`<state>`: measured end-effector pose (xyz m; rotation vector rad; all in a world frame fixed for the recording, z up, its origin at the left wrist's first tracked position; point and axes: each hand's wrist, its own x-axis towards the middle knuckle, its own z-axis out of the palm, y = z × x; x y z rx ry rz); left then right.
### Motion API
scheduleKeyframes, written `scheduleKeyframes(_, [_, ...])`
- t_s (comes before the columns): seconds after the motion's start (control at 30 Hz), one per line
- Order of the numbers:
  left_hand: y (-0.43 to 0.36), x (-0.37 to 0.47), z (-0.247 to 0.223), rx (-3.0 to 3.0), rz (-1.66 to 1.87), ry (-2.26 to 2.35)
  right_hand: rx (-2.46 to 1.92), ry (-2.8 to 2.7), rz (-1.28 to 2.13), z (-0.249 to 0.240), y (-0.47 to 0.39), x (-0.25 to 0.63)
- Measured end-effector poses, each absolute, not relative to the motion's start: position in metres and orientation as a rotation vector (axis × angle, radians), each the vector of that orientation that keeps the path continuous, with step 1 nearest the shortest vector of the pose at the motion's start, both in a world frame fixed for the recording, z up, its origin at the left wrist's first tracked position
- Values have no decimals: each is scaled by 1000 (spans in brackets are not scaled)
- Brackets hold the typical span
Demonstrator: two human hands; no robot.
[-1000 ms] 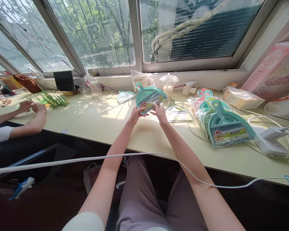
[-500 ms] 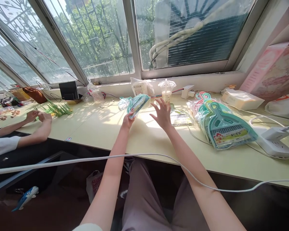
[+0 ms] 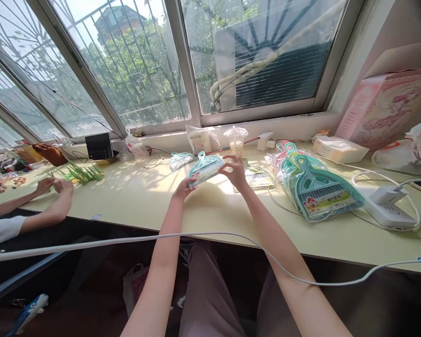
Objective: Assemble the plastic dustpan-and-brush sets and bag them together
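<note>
A bagged teal dustpan-and-brush set (image 3: 206, 168) is held above the table, its handle pointing away from me. My left hand (image 3: 185, 187) grips its lower left corner. The fingers of my right hand (image 3: 233, 171) pinch its right edge. Another teal set (image 3: 181, 161) lies behind it to the left. To the right, partly behind my right hand, a packaged set with a pale label (image 3: 259, 179) lies flat. Further right is a pile of bagged sets, with a teal one (image 3: 324, 194) on top and pink ones beneath.
A drink cup (image 3: 236, 140) and a plastic bag (image 3: 200, 139) stand by the window. A power strip (image 3: 393, 208) is at the right. A white cable (image 3: 210, 234) crosses over my forearms. Another person's hands (image 3: 58, 187) are at the left.
My right hand has closed from spread fingers onto the right edge of the bagged set. The set has turned so its front faces me more. The view has shifted slightly.
</note>
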<state>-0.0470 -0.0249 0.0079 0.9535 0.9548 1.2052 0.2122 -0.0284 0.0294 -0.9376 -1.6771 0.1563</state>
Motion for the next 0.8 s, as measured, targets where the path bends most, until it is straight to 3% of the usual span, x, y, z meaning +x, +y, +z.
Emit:
scheduleKeyframes(0.27, [-34, -50, 13, 1255, 924, 1013, -776, -1440, 612, 26, -25, 217])
scheduleKeyframes(0.63, [-42, -35, 22, 1445, 770, 1015, -806, -1460, 329, 36, -34, 212])
scheduleKeyframes(0.8, [-47, -28, 26, 1506, 784, 968, -821, -1427, 359, 33, -34, 208])
